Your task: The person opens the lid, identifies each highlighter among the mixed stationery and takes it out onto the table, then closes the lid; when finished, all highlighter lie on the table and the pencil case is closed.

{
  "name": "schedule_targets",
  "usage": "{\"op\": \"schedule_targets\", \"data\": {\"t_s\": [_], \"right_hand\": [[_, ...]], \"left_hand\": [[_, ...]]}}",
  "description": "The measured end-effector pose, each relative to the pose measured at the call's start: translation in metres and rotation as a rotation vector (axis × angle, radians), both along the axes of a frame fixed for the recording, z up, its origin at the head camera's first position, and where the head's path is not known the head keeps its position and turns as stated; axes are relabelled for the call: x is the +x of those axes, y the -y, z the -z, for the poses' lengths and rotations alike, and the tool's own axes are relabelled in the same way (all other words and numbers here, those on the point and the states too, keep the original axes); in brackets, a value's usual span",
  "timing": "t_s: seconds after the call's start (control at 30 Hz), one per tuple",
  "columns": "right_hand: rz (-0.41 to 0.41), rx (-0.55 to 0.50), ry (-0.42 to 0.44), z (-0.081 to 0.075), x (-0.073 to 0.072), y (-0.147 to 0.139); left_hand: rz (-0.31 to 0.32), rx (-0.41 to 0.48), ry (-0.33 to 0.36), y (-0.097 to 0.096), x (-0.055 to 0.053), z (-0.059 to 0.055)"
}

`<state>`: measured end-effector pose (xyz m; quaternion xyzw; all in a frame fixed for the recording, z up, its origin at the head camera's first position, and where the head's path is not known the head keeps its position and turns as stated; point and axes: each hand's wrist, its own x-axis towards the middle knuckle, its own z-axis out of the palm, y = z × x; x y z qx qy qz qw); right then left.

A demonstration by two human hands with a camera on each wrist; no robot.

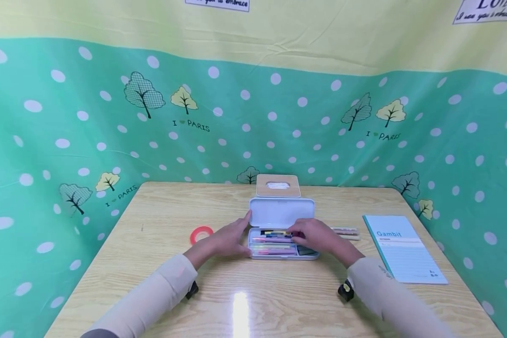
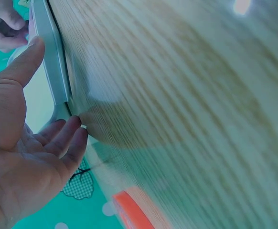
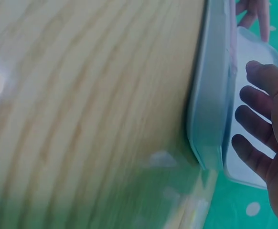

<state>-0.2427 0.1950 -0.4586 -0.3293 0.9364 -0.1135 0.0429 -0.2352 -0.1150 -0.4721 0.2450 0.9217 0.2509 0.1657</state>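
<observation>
A pale pencil case (image 1: 284, 257) lies on the table with its lid (image 1: 282, 212) raised at the back. Several pens (image 1: 274, 238) in pink, yellow and dark colours fill its tray, and a dark item (image 1: 306, 250) sits in the front right corner. My left hand (image 1: 230, 238) is at the case's left side, thumb by the near corner and fingers by the lid, spread apart. Over the right part of the case hovers my right hand (image 1: 314, 234). Its fingers (image 3: 256, 119) are loosely bent and apart in the right wrist view, with nothing visible between them.
A red tape ring (image 1: 200, 233) lies left of the case. Behind the lid stands a tissue box (image 1: 278, 186) with a wooden-looking top. Several pale sticks (image 1: 346, 231) lie to the right, partly behind my right hand. Farther right is a notebook (image 1: 405, 249).
</observation>
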Motion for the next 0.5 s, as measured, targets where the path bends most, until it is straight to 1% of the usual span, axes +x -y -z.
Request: {"op": "schedule_targets", "data": {"t_s": [0.17, 0.37, 0.5], "right_hand": [[-0.069, 0.021, 0.008, 0.0055, -0.0005, 0.0043], [-0.072, 0.038, -0.001, 0.0077, -0.0004, 0.0066], [-0.066, 0.047, 0.011, 0.0074, -0.0004, 0.0073]], "left_hand": [[0.0, 0.003, 0.008, -0.0001, 0.0003, 0.0], [-0.003, 0.003, 0.003, 0.0, 0.0004, -0.0004], [0.001, 0.005, -0.003, 0.0002, 0.0, 0.0002]]}}
